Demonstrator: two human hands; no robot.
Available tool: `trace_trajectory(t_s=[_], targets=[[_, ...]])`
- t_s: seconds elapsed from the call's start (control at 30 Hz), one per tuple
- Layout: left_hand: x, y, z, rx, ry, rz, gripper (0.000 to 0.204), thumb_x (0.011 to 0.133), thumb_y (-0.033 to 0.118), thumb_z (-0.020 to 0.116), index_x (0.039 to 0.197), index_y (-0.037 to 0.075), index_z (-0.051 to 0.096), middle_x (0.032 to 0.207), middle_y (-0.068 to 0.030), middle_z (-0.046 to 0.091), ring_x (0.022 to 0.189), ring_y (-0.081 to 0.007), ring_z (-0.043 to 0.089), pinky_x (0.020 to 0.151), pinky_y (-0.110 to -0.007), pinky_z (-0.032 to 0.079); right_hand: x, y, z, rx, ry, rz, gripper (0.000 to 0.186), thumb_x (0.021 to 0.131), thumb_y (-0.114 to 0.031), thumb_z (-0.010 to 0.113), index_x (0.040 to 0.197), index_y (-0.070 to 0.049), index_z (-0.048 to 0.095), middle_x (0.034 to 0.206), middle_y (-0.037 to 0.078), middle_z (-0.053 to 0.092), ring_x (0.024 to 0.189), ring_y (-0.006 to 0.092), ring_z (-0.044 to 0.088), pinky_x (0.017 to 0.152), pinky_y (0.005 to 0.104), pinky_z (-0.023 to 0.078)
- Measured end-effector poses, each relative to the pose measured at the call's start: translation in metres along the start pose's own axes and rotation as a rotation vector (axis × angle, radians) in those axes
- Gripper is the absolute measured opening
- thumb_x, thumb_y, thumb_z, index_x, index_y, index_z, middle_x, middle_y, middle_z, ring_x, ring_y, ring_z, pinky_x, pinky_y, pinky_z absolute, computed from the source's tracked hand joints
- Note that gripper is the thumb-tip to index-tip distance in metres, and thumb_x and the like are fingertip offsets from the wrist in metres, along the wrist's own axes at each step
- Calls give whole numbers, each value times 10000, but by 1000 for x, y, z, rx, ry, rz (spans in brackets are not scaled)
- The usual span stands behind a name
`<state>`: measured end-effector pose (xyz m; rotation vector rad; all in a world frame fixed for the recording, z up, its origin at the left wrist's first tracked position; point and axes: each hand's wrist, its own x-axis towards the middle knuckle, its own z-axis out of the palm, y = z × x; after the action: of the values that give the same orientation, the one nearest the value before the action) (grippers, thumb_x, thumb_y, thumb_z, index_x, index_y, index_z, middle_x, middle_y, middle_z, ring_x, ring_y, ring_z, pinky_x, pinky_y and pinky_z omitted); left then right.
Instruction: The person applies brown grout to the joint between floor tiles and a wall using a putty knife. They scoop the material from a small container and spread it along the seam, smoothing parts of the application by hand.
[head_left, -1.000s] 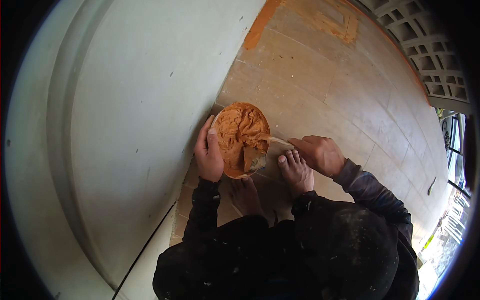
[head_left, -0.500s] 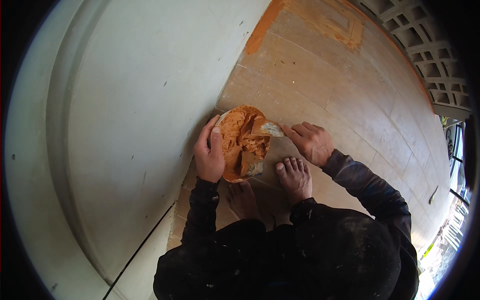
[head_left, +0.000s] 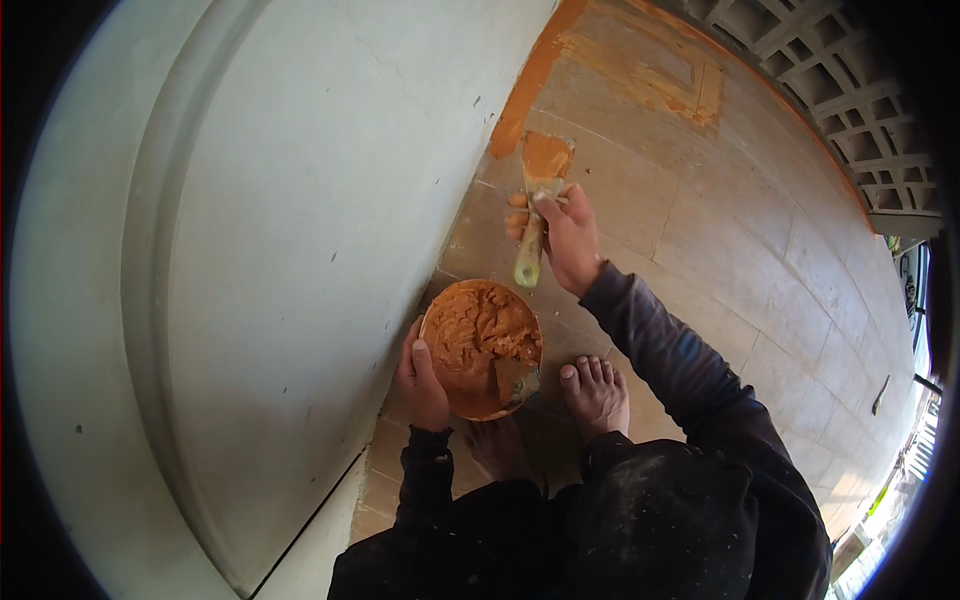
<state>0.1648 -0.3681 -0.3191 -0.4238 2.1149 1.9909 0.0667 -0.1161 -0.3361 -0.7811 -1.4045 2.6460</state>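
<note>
My left hand point(head_left: 424, 385) is closed on the rim of a round tub point(head_left: 428, 345), thumb at the edge and fingers down its outer side. Thick orange paste point(head_left: 480, 335) fills the tub, and a second flat blade point(head_left: 517, 380) lies in it at the near right. Beyond the tub, my right hand point(head_left: 568, 235) grips a putty knife point(head_left: 530, 250) by its pale, worn handle. Its blade points away from me and carries a layer of orange paste point(head_left: 548, 155). Orange smears mark some fingers of that hand.
To the left rises a pale wall point(head_left: 270, 250). An orange strip point(head_left: 535, 85) runs along its foot on the tiled floor point(head_left: 720, 260), with an orange-smeared patch point(head_left: 690, 85) farther off. Openwork blocks point(head_left: 840, 90) stand at the far right. My bare foot point(head_left: 597, 395) is beside the tub.
My right hand has lifted the putty knife out of the tub and carried it forward, turning its blade toward the orange strip. The tub, still in my left hand, sits lower in view.
</note>
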Motion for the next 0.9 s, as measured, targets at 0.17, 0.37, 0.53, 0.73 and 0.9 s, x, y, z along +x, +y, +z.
trace_trajectory(t_s=[0.17, 0.37, 0.53, 0.73, 0.9], targets=[[-2, 3, 3, 12, -17, -10, 491, 1081, 268, 371, 1440, -58, 450, 1381, -180, 558, 1255, -237, 555, 1075, -349, 433, 59, 19, 19, 164, 120, 45, 120, 1043, -68, 433, 1140, -32, 374, 998, 152, 646, 731, 198, 649, 651, 353, 612], [-2, -2, -2, 28, 0, -44, 501, 1071, 265, 345, 1429, -67, 457, 1386, -182, 552, 1268, -256, 549, 1088, -358, 427, 76, 32, 34, 153, 180, 2, 93, 1043, -72, 418, 1107, -36, 361, 956, 151, 631, 699, 209, 642, 624, 361, 611], [-1, -3, -2, 13, -18, -55, 525, 1076, 304, 360, 1446, -58, 443, 1407, -190, 531, 1282, -259, 532, 1100, -369, 410, 67, 32, 50, 139, 224, 131, 100, 1035, -70, 414, 1112, -40, 358, 928, 162, 618, 661, 235, 657, 568, 398, 614], [1, 0, -4, 42, -12, -34, 530, 1073, 307, 357, 1443, -64, 443, 1405, -188, 534, 1286, -262, 531, 1101, -363, 409, 36, 39, 56, 193, 169, 180, 110, 1044, -95, 415, 1140, -43, 397, 930, 153, 619, 687, 241, 664, 604, 413, 631], [2, -5, -2, 10, -27, -35, 532, 1073, 309, 357, 1443, -64, 442, 1400, -188, 538, 1284, -261, 533, 1098, -362, 412, 76, 8, 50, 255, 221, -5, 109, 1035, -86, 400, 1121, -27, 365, 929, 183, 613, 674, 268, 664, 594, 424, 624]])
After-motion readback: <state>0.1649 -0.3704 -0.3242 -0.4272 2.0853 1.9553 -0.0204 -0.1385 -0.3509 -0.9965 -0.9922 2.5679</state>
